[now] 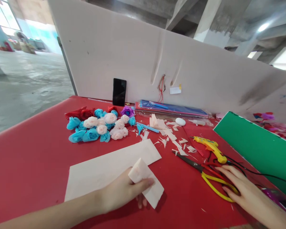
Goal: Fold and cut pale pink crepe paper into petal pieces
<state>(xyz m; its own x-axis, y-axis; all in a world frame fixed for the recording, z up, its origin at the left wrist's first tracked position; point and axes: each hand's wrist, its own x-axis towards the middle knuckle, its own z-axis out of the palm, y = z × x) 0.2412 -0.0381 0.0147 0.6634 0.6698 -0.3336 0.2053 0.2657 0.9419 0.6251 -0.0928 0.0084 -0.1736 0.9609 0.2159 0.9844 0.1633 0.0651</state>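
Note:
My left hand (131, 187) pinches a folded piece of pale cream crepe paper (149, 181) between thumb and fingers, above the red tabletop. Beneath the wrist lies a larger flat sheet of the same pale paper (97, 165). Over on the right, my right hand (238, 190) reaches across the handles of scissors (219, 179), one handle red and one yellow. Its fingers are stretched out at the red handle, and the thumb is beside the yellow one. The scissors lie on the table with dark blades pointing left.
Paper roses (102, 125) in blue, pink, red and purple lie at the back left. Paper scraps (171, 136) litter the middle. A yellow glue gun (212, 148) and its cable lie near a green board (257, 149). A phone (119, 92) leans on the white partition (124, 47).

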